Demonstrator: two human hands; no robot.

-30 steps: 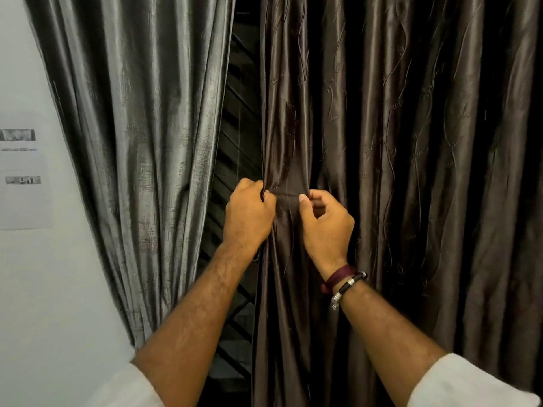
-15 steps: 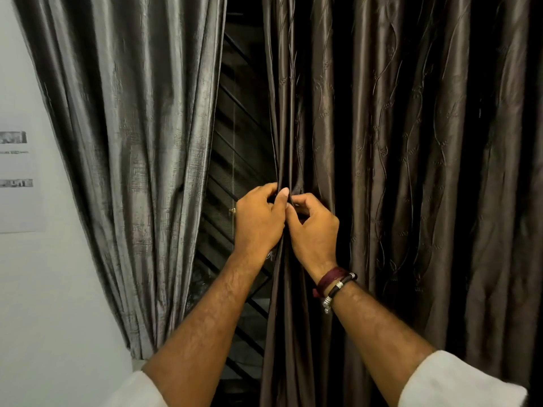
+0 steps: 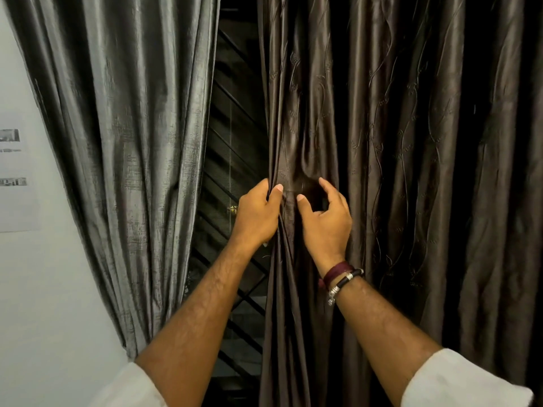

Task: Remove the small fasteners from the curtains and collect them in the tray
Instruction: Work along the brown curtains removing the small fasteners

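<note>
Curtains, two: one silver-grey curtain point(image 3: 123, 171) hanging on the left, one dark brown curtain point(image 3: 411, 171) with a trailing vine pattern hanging on the right. Between them a dark gap is showing slanted bars point(image 3: 235, 160).

Hands, two — both mine, both raised to the brown curtain's inner edge. My left hand point(image 3: 258, 214) is gripping that edge, fingers curling round behind the cloth, thumb pressing on the front. My right hand point(image 3: 324, 221) is hovering just beside it with nothing in it, thumb point(image 3: 304, 205) touching the cloth, forefinger lifting in a loose curve, the other fingers bending inward. A small patch of fabric is stretching between the two thumbs.

Fasteners: I am not making any out; if one is sitting in the gathered fold, it is too small or too dark to tell. The tray is out of view.

Wristbands, two — one maroon point(image 3: 335, 270), one black with silver beads point(image 3: 345, 279), on my right wrist.

Sleeves, two, white.

Paper sheet, one point(image 3: 16, 177), on the left wall.
</note>
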